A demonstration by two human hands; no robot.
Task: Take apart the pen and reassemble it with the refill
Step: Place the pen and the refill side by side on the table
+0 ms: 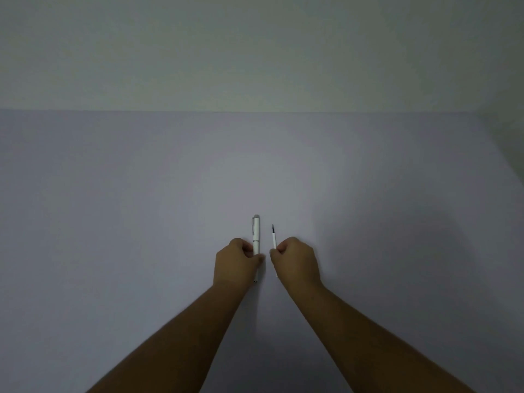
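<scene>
Pale table; left hand pinching pen, right hand pinching refill.

table — pale lilac, plain | wall — grey-white, behind the table

Your head view is dim and underexposed, brightest in a soft pool at the centre of the table. Corners darken, a faint shadow falls at right, and edges are soft throughout.
</scene>
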